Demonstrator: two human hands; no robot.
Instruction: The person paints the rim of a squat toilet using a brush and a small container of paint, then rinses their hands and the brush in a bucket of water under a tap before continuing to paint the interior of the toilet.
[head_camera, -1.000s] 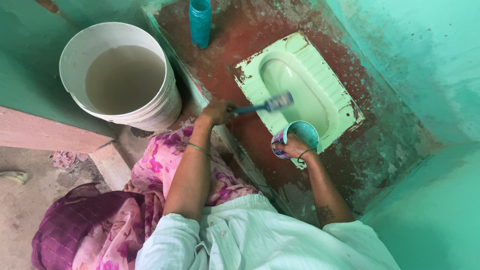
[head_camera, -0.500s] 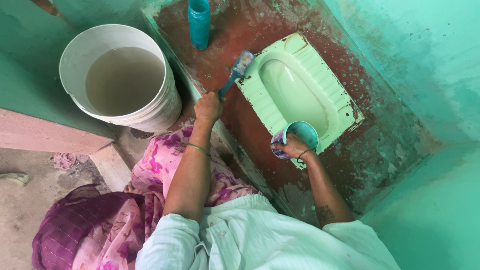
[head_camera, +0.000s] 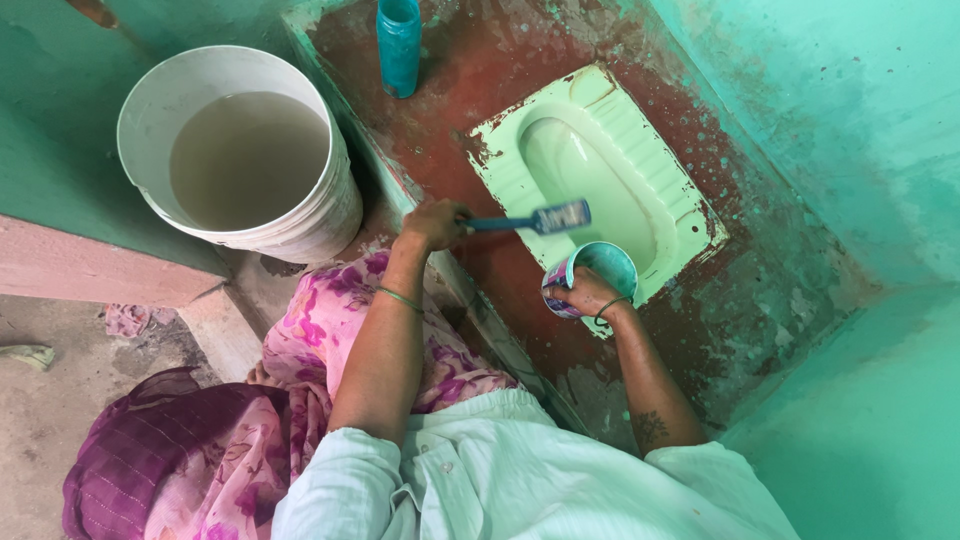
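Brush (head_camera: 545, 218), gripped in the left hand (head_camera: 432, 222), has swung back over the pan (head_camera: 690, 215); right hand (head_camera: 585, 293) grips the tin (head_camera: 600, 262).

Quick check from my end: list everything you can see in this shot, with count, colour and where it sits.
squat pan: one, pale green, set in the raised floor, upper middle.
raised floor: one, red-brown, flecked with green paint, around the pan.
walls: green, right side and upper left.
bucket: one, white, holding murky water, upper left.
bottle: one, teal, upright on the raised floor at the top.
paint can: one, small, teal paint inside, at the near edge of the pan.
brush: one, blue handle, over the pan just above the can.
rag: one, pinkish, on the grey floor at left.
left hand: grips the brush handle.
right hand: holds the paint can.
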